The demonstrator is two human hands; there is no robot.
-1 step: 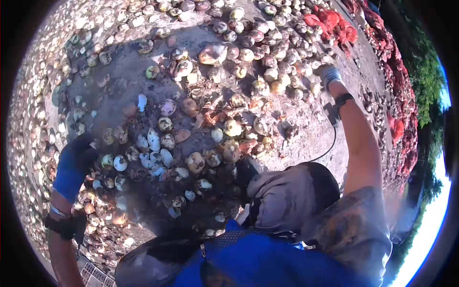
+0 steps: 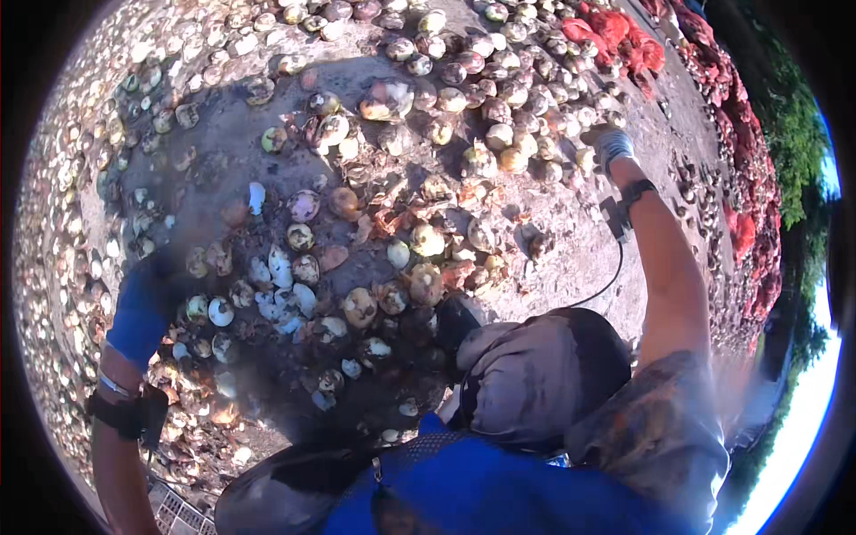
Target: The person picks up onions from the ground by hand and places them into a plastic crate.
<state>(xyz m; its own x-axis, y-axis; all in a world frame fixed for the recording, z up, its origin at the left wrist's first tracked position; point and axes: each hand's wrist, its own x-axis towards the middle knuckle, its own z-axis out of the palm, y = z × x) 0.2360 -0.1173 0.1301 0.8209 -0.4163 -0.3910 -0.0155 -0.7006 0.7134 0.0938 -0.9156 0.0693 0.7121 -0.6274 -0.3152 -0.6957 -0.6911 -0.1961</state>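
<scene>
My left hand [image 2: 145, 299], in a blue glove with dark fingers, is low over onions at the left; shadow and blur hide its fingers. Close to it lie a pale peeled onion [image 2: 220, 311] and several others. My right arm stretches far to the right, where my right hand [image 2: 612, 145], in a greyish-white glove, is down at the edge of a heap of onions [image 2: 526, 143]. Its fingertips look dark and small against the ground, and I cannot make out whether an onion is in them. Both wrists wear black straps.
Onions, whole and broken, with loose skins cover much of the grey ground [image 2: 223, 160]. Red mesh bags [image 2: 615, 40] lie at the far right, with more along the right side. My bent knee [image 2: 544, 374] is between my arms. A crate [image 2: 183, 513] shows at the lower left.
The view has shifted slightly, so the onions sit a little farther left. My left hand has moved slightly right and up in the picture; my right hand stays by the same heap.
</scene>
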